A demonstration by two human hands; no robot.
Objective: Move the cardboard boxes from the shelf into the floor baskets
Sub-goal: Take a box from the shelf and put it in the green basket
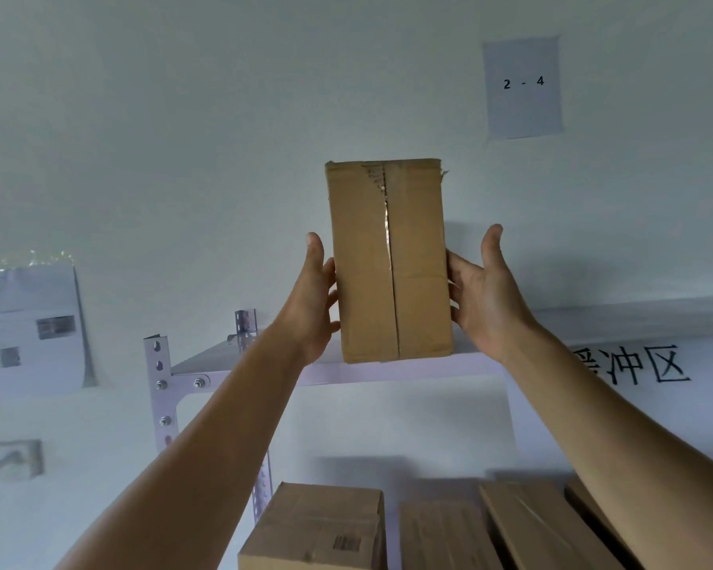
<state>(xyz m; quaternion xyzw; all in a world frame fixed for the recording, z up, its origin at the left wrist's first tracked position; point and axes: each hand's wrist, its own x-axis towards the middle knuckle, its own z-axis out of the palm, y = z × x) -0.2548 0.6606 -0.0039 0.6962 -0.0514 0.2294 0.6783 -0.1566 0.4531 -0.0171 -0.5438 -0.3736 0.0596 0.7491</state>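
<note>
An upright cardboard box (389,261) stands tall at the front edge of the top shelf (387,372), its taped seam facing the camera; whether its base rests on the board or hangs just above it cannot be told. The left hand (313,306) grips its left side and the right hand (486,298) its right, fingers curled onto the edges, thumbs up. Nothing stands between the box and the person. On the level below sit more boxes: one with a barcode (318,528) and leaning flat ones (544,528) beside it. On the wall behind hangs a paper sign (523,86) (printed "2 - 4"), and a metal upright (161,384) stands at the shelf's left corner
</note>
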